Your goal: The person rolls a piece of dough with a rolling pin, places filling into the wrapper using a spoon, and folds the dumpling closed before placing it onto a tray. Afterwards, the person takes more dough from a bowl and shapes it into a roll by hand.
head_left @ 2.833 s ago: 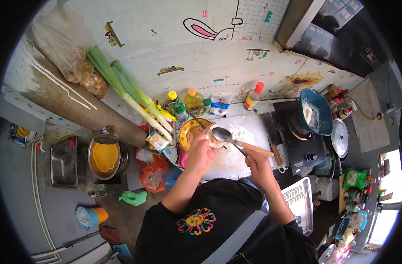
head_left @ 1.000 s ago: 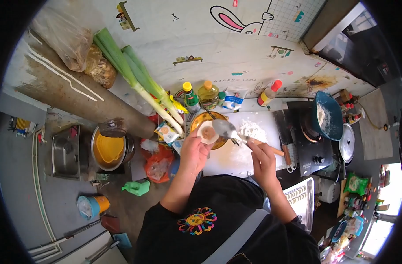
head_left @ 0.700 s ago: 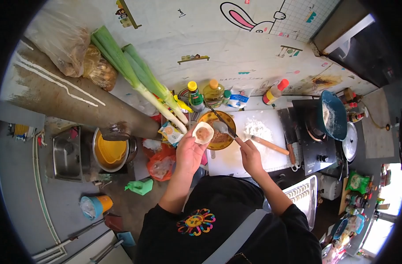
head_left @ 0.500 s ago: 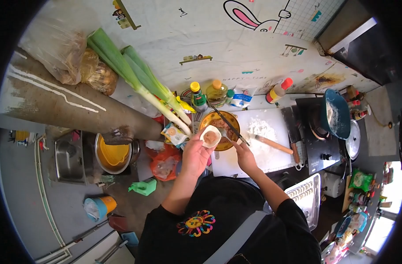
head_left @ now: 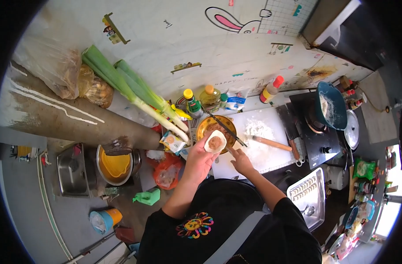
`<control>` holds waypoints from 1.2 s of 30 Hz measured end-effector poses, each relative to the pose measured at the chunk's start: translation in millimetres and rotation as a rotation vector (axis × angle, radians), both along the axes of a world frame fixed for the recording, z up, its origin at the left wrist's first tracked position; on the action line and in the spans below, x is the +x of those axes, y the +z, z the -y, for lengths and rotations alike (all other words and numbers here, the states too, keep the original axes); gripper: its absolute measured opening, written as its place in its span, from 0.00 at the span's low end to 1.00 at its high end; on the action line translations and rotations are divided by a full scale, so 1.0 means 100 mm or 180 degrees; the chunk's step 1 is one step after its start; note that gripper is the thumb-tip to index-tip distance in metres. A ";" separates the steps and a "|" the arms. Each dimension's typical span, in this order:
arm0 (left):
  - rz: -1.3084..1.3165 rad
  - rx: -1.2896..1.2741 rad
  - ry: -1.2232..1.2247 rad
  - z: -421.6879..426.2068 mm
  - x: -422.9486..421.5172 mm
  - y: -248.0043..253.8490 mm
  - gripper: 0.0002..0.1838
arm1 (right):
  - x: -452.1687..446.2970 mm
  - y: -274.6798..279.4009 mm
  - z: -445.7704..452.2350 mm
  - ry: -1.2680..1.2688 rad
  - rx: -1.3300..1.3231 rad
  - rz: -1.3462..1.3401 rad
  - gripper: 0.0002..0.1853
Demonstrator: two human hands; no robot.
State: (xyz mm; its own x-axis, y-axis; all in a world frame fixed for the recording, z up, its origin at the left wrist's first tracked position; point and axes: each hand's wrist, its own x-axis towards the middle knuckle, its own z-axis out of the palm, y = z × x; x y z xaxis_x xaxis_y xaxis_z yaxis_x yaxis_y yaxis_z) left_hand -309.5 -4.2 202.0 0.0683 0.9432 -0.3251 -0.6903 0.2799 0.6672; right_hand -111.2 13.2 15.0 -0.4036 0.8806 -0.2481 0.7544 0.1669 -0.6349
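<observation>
Near bowl [head_left: 200,129], left hand [head_left: 201,159] upturned, cradling wrapper [head_left: 215,142]

In mid-frame, the white bench [head_left: 254,105] carries a flat white rectangular board [head_left: 223,166], a red-capped bottle [head_left: 270,90] above it, and a black cooktop [head_left: 319,141] rightward.
</observation>
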 end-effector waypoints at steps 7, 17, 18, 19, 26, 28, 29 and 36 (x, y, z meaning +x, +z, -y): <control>0.0044 0.0268 -0.0478 -0.02 0.34 0.23 0.35 | 0.22 1.28 -0.05 -0.0623 0.1861 -0.1019 0.20; 0.0376 0.0687 -0.1216 0.02 1.06 0.46 0.36 | 0.91 2.14 0.29 -0.0626 0.3377 -0.0928 0.18; 0.0373 0.0718 -0.1271 0.03 1.12 0.47 0.36 | 0.96 2.14 0.31 -0.0633 0.3414 -0.0913 0.18; 0.0326 0.0752 -0.1345 0.04 1.18 0.49 0.36 | 1.01 2.14 0.33 -0.0639 0.3448 -0.0898 0.18; -0.0432 0.1062 -0.1675 0.10 1.51 0.52 0.35 | 1.25 2.29 0.45 -0.0812 0.3615 -0.0839 0.14; -0.0852 0.1159 -0.1792 0.12 1.56 0.53 0.35 | 1.29 2.33 0.48 -0.0880 0.3569 -0.0884 0.13; -0.1077 0.1188 -0.1831 0.13 1.59 0.54 0.35 | 1.30 2.35 0.49 -0.0906 0.3549 -0.0886 0.13; -0.2200 0.1429 -0.1568 0.21 1.73 0.64 0.24 | 1.36 2.38 0.56 -0.1044 0.3488 -0.0899 0.13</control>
